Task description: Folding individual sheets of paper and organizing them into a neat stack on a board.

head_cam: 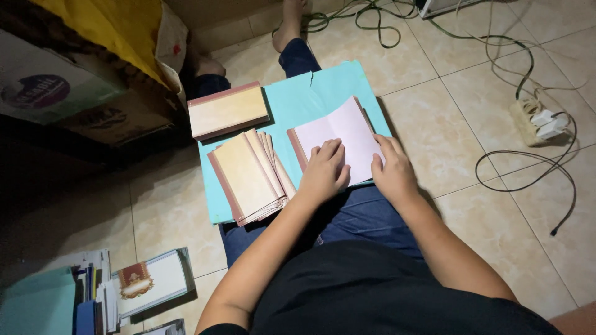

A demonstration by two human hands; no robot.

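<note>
A pale pink folded card (pixel 347 133) lies on a turquoise sheet (pixel 298 99) that rests across my legs. My left hand (pixel 324 170) presses flat on the card's lower left part, fingers together. At the card's right edge my right hand (pixel 392 172) lies with fingers spread over the paper. A fanned pile of tan cards with brown borders (pixel 248 177) sits just left of my left hand. Another neat stack of the same cards (pixel 227 110) lies at the sheet's upper left corner.
Cardboard boxes (pixel 81 99) and a yellow cloth (pixel 118 31) stand at the left. Books and papers (pixel 124 288) are piled at the lower left on the tile floor. A power strip (pixel 537 121) with tangled cables (pixel 515 167) lies at the right.
</note>
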